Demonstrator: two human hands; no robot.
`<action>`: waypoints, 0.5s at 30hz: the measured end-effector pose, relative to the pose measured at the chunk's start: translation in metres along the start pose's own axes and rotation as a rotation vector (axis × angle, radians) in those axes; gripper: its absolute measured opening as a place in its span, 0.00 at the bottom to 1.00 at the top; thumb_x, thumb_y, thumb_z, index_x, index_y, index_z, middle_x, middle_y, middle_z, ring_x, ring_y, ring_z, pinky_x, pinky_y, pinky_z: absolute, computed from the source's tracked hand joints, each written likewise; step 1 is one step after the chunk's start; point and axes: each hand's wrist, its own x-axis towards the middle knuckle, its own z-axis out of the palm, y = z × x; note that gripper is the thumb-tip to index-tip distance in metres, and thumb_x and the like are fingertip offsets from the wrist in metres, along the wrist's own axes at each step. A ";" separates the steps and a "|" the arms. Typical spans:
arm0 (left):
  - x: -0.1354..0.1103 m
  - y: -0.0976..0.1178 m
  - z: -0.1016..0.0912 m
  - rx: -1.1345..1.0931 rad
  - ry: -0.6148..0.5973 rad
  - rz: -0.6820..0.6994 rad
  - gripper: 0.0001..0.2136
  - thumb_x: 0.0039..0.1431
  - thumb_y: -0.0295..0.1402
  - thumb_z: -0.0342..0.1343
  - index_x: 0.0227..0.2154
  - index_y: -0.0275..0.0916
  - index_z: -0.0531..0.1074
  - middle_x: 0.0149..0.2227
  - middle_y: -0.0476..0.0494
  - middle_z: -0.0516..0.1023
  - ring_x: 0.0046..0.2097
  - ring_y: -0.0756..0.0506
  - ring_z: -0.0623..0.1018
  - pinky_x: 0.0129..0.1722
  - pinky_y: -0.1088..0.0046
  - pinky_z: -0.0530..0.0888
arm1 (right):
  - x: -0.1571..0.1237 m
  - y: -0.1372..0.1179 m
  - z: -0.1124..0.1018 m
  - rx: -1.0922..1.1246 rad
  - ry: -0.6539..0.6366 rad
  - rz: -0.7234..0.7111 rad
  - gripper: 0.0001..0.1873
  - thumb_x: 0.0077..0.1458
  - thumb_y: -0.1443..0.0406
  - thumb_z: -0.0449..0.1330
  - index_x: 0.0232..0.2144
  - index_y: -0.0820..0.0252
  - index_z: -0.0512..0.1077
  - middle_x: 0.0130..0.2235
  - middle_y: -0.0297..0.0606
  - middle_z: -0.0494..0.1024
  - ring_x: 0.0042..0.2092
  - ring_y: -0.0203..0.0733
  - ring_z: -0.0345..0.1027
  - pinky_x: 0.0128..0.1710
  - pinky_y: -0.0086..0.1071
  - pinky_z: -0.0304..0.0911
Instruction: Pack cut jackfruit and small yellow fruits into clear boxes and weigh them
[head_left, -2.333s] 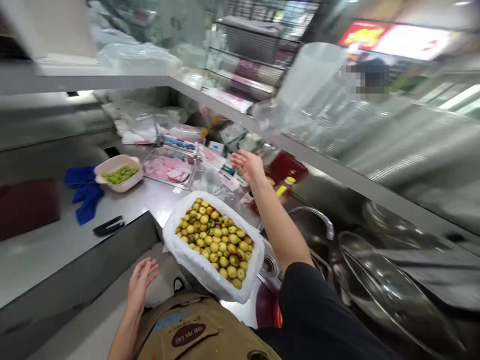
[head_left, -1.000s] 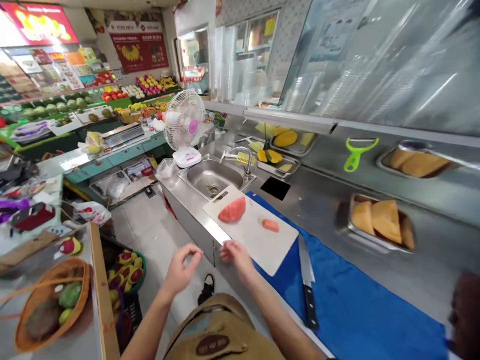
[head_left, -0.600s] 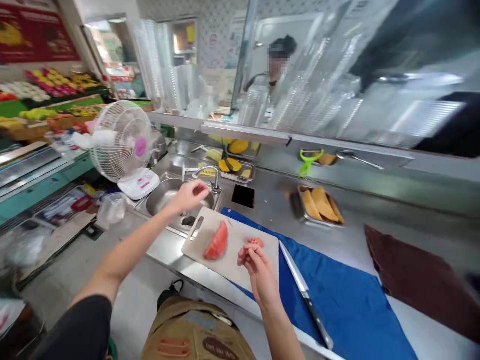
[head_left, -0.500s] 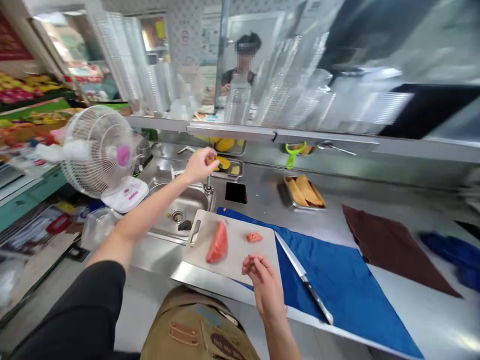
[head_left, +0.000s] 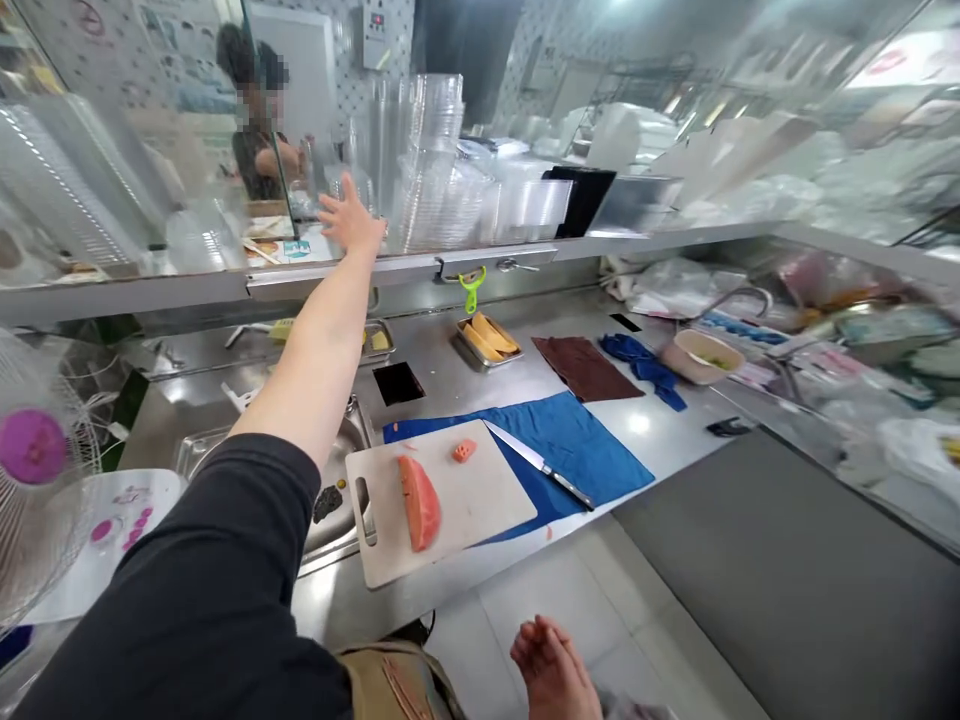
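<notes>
Stack of clear plastic cups (head_left: 424, 150) stands on the upper shelf above the steel rail, with more clear containers piled to its right. Left hand (head_left: 351, 222) is up at the stack's left edge, arm at full stretch, black sleeve (head_left: 202, 570) on the upper arm. Fingers spread wide, palm open, nothing grasped. Just beside the cups; touching or not, can't tell. Right hand (head_left: 551, 668) is low at the bottom edge of the frame, over the floor tiles, cut off by the frame. Fingers loosely bent, nothing visible in them, but grip can't be told for sure.

Below on the steel counter (head_left: 450, 600): white cutting board (head_left: 480, 510) by the sink (head_left: 337, 440), with a long wedge of orange-red fruit (head_left: 418, 502) and a small cut cube (head_left: 464, 451) on it, neither touched. Kitchen knife (head_left: 544, 468) lies with its tip at the board's edge, on a blue cloth (head_left: 577, 450). Further along: brown cloth (head_left: 585, 367), crumpled dark blue rag (head_left: 643, 368), white tub (head_left: 701, 357). Steel tray of yellow-orange slices (head_left: 474, 358) sits under a green peeler (head_left: 472, 290) hanging on the rail. Fan (head_left: 34, 447) at far left. Another person (head_left: 255, 130) stands behind the glass.
</notes>
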 end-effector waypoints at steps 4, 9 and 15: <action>0.013 0.005 -0.001 -0.289 -0.070 0.002 0.46 0.58 0.03 0.62 0.74 0.19 0.45 0.79 0.08 0.20 0.82 0.29 0.38 0.77 0.35 0.37 | -0.022 -0.002 0.003 -0.016 0.047 0.059 0.29 0.38 0.44 0.84 0.34 0.55 0.84 0.33 0.39 0.84 0.35 0.46 0.79 0.34 0.37 0.78; 0.012 0.021 -0.016 -0.171 -0.017 0.027 0.44 0.57 0.10 0.71 0.70 0.17 0.51 0.79 0.14 0.36 0.81 0.23 0.41 0.77 0.34 0.35 | -0.029 -0.014 0.027 -0.029 0.103 0.036 0.33 0.34 0.41 0.84 0.35 0.56 0.83 0.33 0.39 0.84 0.34 0.45 0.78 0.33 0.36 0.78; 0.007 0.031 -0.037 -0.134 0.015 0.133 0.44 0.65 0.30 0.73 0.72 0.18 0.51 0.79 0.19 0.46 0.80 0.37 0.53 0.79 0.41 0.45 | -0.027 -0.025 0.048 -0.084 0.045 0.014 0.31 0.33 0.38 0.81 0.31 0.51 0.84 0.32 0.43 0.84 0.35 0.54 0.80 0.34 0.45 0.81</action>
